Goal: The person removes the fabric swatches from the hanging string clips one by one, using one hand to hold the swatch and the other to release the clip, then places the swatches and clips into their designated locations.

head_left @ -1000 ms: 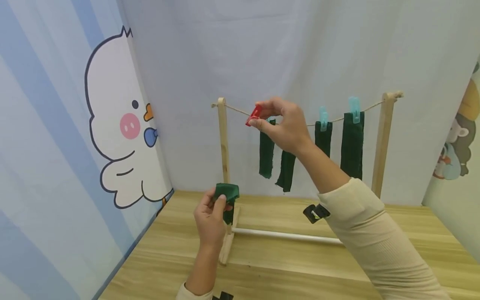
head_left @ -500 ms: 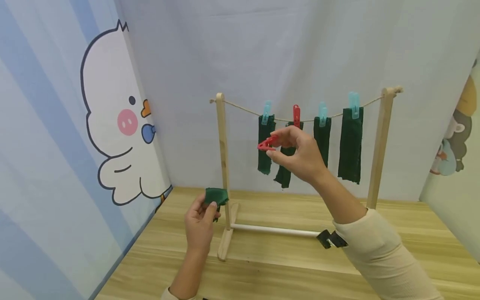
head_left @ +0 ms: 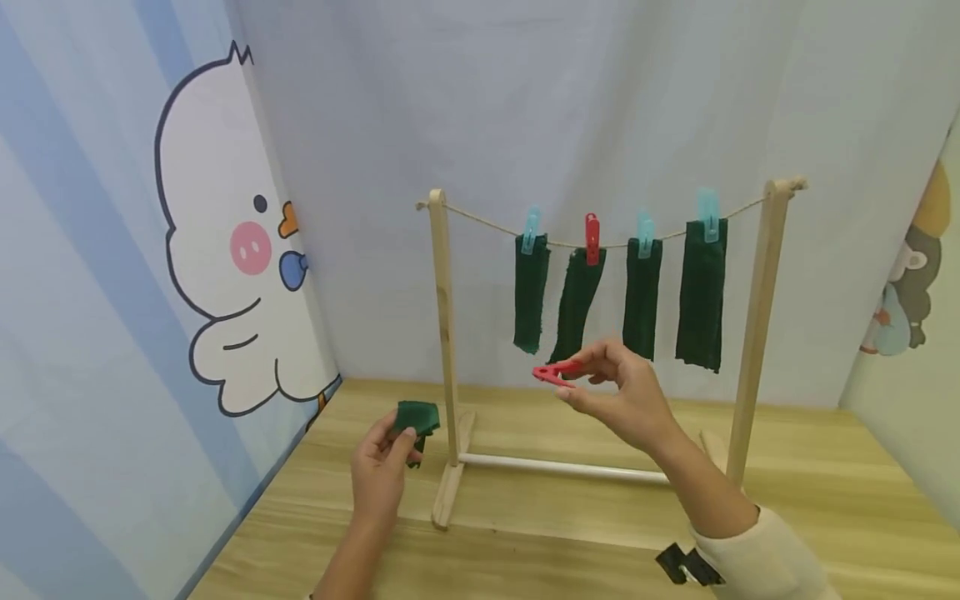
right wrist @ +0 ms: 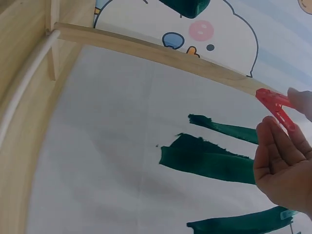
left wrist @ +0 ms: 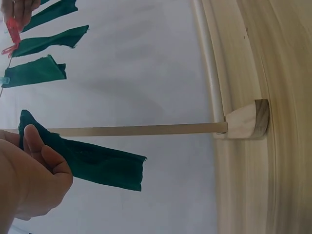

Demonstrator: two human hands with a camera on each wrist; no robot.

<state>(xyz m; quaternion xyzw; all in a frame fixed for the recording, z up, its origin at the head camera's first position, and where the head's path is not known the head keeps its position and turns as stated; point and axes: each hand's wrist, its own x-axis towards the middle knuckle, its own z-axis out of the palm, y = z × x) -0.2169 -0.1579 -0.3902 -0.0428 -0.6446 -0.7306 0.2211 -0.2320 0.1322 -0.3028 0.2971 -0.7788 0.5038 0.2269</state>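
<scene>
Between thumb and fingers my left hand [head_left: 380, 475] pinches a green cloth strip [head_left: 417, 417], left of the rack's left post; the strip's free part [left wrist: 112, 163] hangs out in the left wrist view. My right hand [head_left: 626, 396] pinches a red clothespin [head_left: 555, 372] below the hanging strips, and the same red pin [right wrist: 275, 106] shows in the right wrist view. On the rope [head_left: 480, 218] several dark green strips hang, one by a red clothespin [head_left: 592, 238], the others by light blue clothespins, such as the leftmost one [head_left: 531, 231].
The wooden rack has a left post [head_left: 444, 325], a right post [head_left: 759, 333] and a white lower bar [head_left: 562, 467]. It stands on a wood-grain table [head_left: 480, 550]. Behind it hangs a pale curtain [head_left: 390, 275], with a cartoon-printed curtain [head_left: 217, 333] at the left.
My right hand has come down from the rope's height with the red clothespin. My left hand, with the green strip, has shifted left and slightly down.
</scene>
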